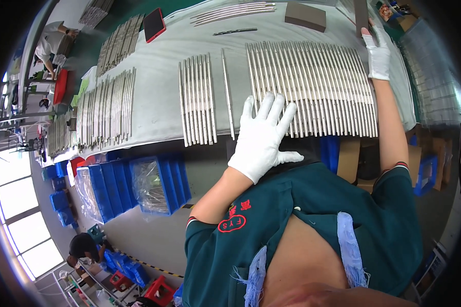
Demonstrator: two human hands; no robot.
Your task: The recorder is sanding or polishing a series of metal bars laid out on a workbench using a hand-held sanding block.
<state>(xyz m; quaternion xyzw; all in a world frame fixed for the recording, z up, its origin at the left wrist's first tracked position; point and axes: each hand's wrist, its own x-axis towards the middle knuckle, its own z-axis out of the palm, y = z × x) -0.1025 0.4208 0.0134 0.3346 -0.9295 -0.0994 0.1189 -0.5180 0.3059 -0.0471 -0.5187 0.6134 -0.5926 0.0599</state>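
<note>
My left hand (264, 135), in a white glove, lies flat with fingers spread on the near ends of a wide row of thin metal rods (317, 87) laid side by side on a white-covered table (159, 77). My right hand (378, 53), also gloved, reaches to the far right corner of the same row and holds a dark flat bar (362, 18) that stands up from the rods' far ends. One single rod (227, 92) lies apart just left of the row, and a smaller batch of rods (197, 100) lies beyond it.
More rod batches (105, 110) lie along the table's left part. A red flat case (154, 24), a brown block (305, 16) and a few long rods (233, 13) sit at the far edge. Blue bins (138, 187) stand on the floor below. A person (84, 245) crouches by crates.
</note>
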